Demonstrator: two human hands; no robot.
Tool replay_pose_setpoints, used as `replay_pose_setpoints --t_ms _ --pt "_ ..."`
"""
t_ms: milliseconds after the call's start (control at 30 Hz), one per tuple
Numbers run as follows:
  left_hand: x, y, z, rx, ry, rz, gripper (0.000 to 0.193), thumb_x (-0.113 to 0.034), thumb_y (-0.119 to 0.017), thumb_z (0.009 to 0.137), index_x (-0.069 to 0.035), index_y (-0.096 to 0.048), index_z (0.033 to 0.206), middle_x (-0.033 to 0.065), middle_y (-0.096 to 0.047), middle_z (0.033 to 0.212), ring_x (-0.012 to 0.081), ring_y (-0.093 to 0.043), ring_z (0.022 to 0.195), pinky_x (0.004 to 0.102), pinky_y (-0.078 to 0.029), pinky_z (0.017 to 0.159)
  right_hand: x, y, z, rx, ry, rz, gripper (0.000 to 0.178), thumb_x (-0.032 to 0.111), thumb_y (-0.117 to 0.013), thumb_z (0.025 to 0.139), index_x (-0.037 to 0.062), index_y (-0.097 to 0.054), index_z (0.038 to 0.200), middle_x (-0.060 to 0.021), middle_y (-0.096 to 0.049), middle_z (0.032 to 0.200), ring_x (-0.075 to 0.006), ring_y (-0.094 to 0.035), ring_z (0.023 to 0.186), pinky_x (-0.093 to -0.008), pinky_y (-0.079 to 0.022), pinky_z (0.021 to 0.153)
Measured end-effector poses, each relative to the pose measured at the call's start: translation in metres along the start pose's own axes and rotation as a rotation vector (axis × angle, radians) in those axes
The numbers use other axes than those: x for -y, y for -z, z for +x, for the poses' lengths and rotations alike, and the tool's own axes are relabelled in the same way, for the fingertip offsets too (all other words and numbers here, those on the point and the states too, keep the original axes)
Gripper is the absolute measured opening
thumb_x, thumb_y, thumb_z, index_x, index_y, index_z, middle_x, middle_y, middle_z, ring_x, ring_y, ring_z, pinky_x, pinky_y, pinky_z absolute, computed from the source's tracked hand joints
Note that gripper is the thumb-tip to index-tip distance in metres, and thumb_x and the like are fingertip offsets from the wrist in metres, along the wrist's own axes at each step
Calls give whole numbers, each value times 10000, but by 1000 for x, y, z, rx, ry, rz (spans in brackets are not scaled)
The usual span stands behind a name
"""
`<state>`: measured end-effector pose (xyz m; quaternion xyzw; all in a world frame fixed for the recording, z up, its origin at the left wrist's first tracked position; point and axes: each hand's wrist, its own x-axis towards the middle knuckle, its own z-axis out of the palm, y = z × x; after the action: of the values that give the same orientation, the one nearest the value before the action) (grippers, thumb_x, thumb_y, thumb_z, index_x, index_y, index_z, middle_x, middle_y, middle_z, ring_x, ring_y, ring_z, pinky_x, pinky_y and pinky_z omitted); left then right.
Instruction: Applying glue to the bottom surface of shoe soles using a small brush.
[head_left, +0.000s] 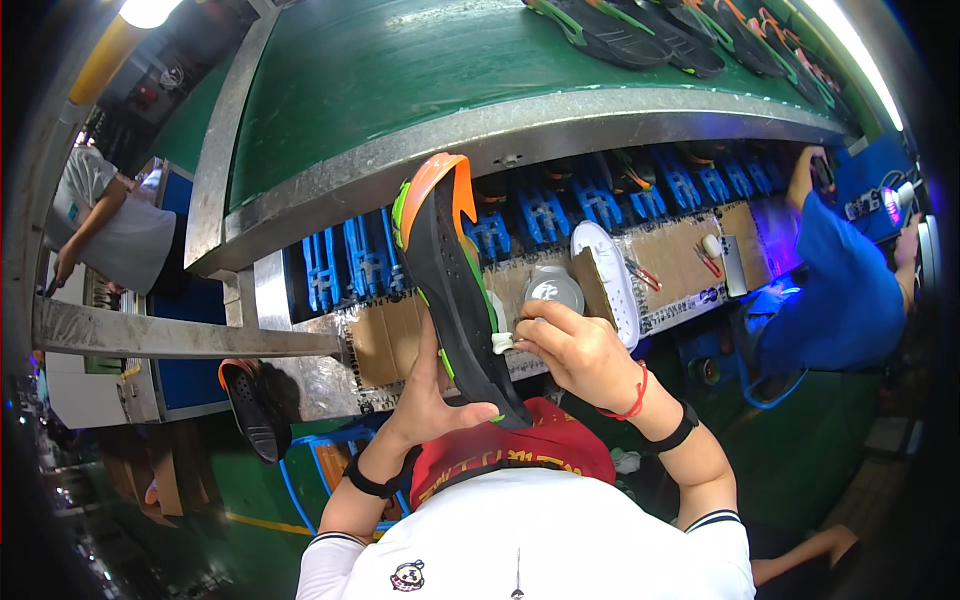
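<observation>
- A person in a white shirt [520, 540] held one black shoe sole [455, 290] with orange and green trim in front of the body, its orange end pointing away, over a cardboard-covered bench [388, 345].
- The left hand [432, 395] was wrapped around the sole's near part, thumb along its near end.
- The right hand [572, 350] had its fingers pinched narrow on a small white piece [502, 343], at the sole's right edge; whether it pressed there could not be told.
- The step in hand seemed to be wiping or dabbing that edge. The next move probably called for a steady left hold and light, even contact along the rim.
- Counted on the bench: one round grey lid-like disc [556, 288], one long white perforated tray [612, 285] and two red-handled tools, a nearer one [645, 275] and a farther one [709, 262].
- One loose sole [252, 410] lay at the left; at least four more sat overlapping on the green belt [400, 70], too crowded to count exactly.
- Two co-workers showed: one in grey [115, 225], left, and one in blue [840, 285], right.
</observation>
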<state>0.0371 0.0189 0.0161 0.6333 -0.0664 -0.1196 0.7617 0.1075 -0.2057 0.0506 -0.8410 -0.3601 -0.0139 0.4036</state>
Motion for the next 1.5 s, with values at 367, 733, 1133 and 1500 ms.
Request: replay_pose_setpoints --t_ms 367,733,1133,1500 --pt "4 0 11 4 -46 20 1231 -278 -888 750 -54 12 1558 162 -248 1514 267 -363 1400 427 -402 1118 -26 8 -17 -296 -137 181 125 0 -702 864 -31 -673 981 -143 -677 1043 -271 -700 839 -336 -554 705" --pt "-50 -14 138 116 -195 -471 923 -718 -549 875 7 -418 1431 216 -579 1315 315 -650 1090 455 -568 908 -50 -19 -91 -729 -673 406 95 53 -651 954 0 -709 1006 -30 -692 948 -27 -488 521 -188 -377 471" --pt "-60 -5 200 -130 -183 -15 514 -169 -595 1005 -64 -420 1477 29 -571 1055 43 -443 687 180 -352 580 -27 -58 -92 -501 -466 388 130 118 -666 926 -1 -679 979 -112 -689 973 -280 -682 875 -342 -531 771" --pt "87 53 -3 -378 360 66 376 -96 -597 994 -31 -507 1353 -12 -535 957 29 -438 701 175 -333 559 -26 -88 -79 -515 -438 428 156 136 -662 918 -14 -680 959 -154 -677 933 -343 -670 889 -396 -520 789"
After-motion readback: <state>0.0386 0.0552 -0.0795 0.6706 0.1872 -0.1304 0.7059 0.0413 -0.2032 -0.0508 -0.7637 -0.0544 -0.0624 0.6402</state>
